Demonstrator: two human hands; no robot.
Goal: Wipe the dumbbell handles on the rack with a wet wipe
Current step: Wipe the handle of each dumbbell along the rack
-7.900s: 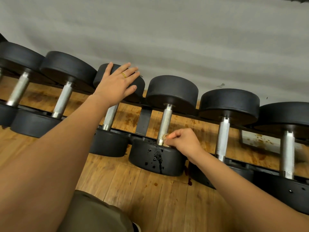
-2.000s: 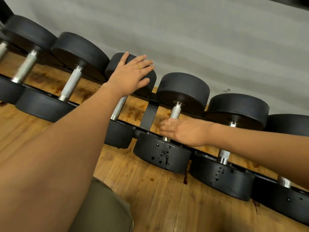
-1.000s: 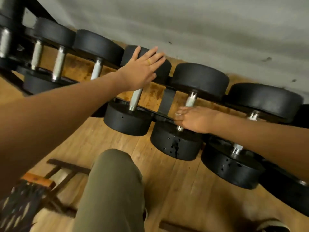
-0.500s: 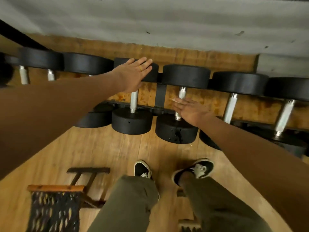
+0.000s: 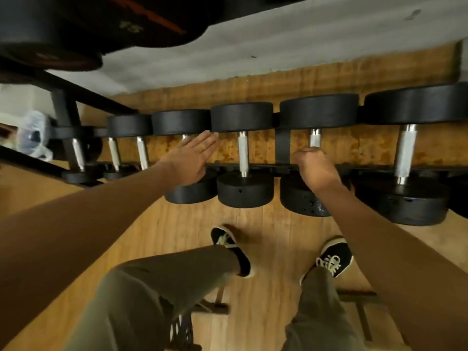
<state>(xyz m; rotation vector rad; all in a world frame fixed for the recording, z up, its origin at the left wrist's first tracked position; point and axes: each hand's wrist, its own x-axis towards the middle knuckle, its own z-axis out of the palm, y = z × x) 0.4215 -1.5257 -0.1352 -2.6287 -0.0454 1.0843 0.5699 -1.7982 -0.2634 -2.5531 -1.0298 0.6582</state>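
A row of black dumbbells with steel handles lies on the low rack [image 5: 282, 145]. My right hand [image 5: 314, 171] is curled round the lower part of one dumbbell handle [image 5: 315, 138]; no wet wipe shows in or under it. The near head of that dumbbell [image 5: 301, 198] carries wet spots. My left hand [image 5: 193, 160] is flat with straight fingers, held in front of the handle of the dumbbell two places to the left. Its fingertips reach the lower edge of a far dumbbell head [image 5: 241, 117]. The bare handle [image 5: 242, 153] between my hands is uncovered.
Large weight plates [image 5: 76, 24] on an upper rack tier hang over the top left. A plastic bag [image 5: 33, 134] lies at the far left. My two shoes [image 5: 233, 249] stand on the wooden floor, with a stool [image 5: 202, 320] below them. A grey wall runs behind.
The view has risen and now looks down from above. My left hand has come off the dumbbell head and dropped lower. My right hand has gone from flat to curled round the handle.
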